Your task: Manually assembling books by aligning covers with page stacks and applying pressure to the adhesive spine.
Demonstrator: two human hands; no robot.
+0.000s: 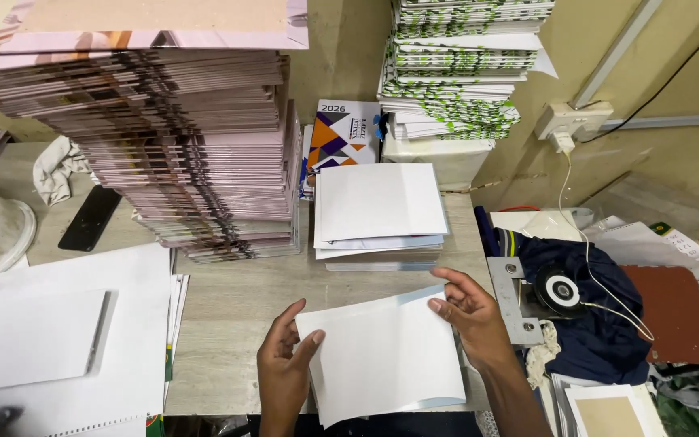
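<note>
Hands meet on a white sheet of paper (382,356) lying tilted on the near middle of the pale wooden worktop (236,316). The left hand (283,364) grips the sheet's left edge, thumb on top and fingers curled beneath. The right hand (469,311) pinches the far right corner, fingers bent over the edge; a thin bluish strip shows along that side of the sheet.

Just beyond the sheet, a low stack of white sheets (380,212) sits square on the worktop, apart from the held sheet. To its left rises a tall, leaning stack of pink-edged printed boards (180,137), with a brown-faced board on top. Behind the white stack stands a booklet with an orange, purple and white geometric cover (340,137), and farther right a high pile of green-and-white printed sheets (455,65) rests on a white box.

On the far left lie a crumpled grey cloth (57,168) and a dark phone (91,218). Large white sheets (58,324) cover the near left of the worktop. To the right of the hands, a metal punching device with a round black knob (556,291) sits on dark blue fabric, and a white cable (580,235) runs up to a wall socket (572,121).
</note>
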